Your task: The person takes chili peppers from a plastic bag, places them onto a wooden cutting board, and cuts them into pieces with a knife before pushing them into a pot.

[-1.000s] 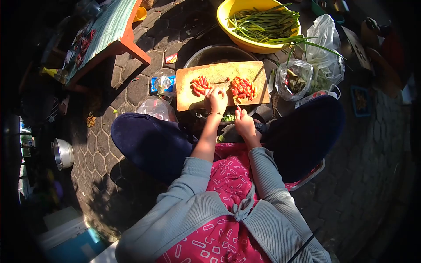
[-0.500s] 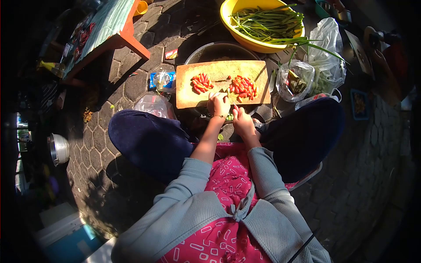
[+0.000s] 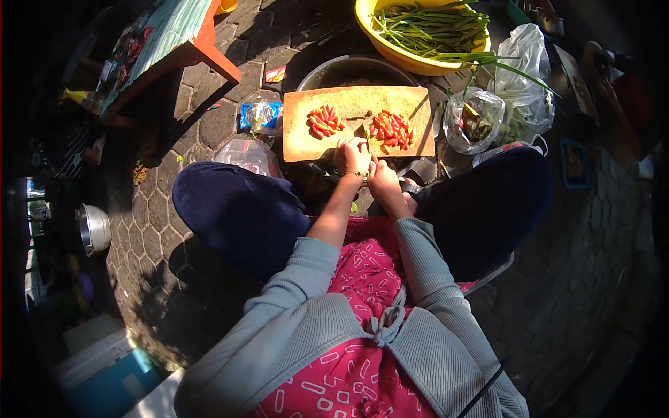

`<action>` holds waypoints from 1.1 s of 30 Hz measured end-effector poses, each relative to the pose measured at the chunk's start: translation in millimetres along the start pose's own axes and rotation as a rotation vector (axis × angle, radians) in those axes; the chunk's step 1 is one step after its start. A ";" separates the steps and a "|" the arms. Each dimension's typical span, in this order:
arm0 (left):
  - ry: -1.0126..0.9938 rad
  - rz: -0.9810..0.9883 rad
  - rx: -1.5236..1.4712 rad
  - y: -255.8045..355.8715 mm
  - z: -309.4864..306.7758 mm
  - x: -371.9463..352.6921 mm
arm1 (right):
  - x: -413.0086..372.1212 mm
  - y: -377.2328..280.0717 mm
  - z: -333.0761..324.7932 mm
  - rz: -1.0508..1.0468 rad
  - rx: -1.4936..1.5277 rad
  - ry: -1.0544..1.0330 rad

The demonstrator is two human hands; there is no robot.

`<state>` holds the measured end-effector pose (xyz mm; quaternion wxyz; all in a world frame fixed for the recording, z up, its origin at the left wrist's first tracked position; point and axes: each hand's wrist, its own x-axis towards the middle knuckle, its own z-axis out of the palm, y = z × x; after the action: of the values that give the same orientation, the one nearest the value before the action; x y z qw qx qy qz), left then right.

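Observation:
A wooden cutting board (image 3: 303, 139) lies across the rim of a dark basin (image 3: 313, 78) in front of me. On it are two heaps of red chilies, one at the left (image 3: 325, 122) and one at the right (image 3: 391, 130). My left hand (image 3: 353, 157) is closed at the board's near edge, between the heaps; what its fingers hold is hidden. Just right of it and almost touching, my right hand (image 3: 383, 180) is closed too. A small red tip shows at its fingers, too small to name. A thin dark piece rises beside the left fingers.
Beyond the board, a yellow basin (image 3: 425, 64) holds long green leaves (image 3: 432, 31). Plastic bags (image 3: 519, 90) stand at the right, a clear bag (image 3: 247, 157) and a blue packet (image 3: 260, 117) at the left. A red-edged bench (image 3: 209, 52) and a metal pot (image 3: 93, 230) are farther left.
My hands have drawn closer together, the left moving slightly right and the right turning in beside it. The view has shifted a little; the chili heaps look the same.

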<state>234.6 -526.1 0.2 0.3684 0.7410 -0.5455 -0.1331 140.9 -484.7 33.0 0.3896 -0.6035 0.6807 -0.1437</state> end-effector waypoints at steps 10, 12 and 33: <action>-0.010 -0.014 0.068 9.4 -11.8 -0.3 | -27.2 4.2 -19.1 -0.060 -0.041 0.066; 0.014 0.002 0.054 10.8 -11.3 -1.0 | -19.8 3.7 -17.3 -0.163 -0.058 0.141; 0.096 0.068 -0.057 -13.8 20.5 4.9 | -24.1 12.6 -4.6 -0.029 0.092 -0.033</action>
<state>234.0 -536.9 -22.5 0.4195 0.7167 -0.5480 -0.1003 128.0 -460.5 36.2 0.4260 -0.5972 0.6579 -0.1705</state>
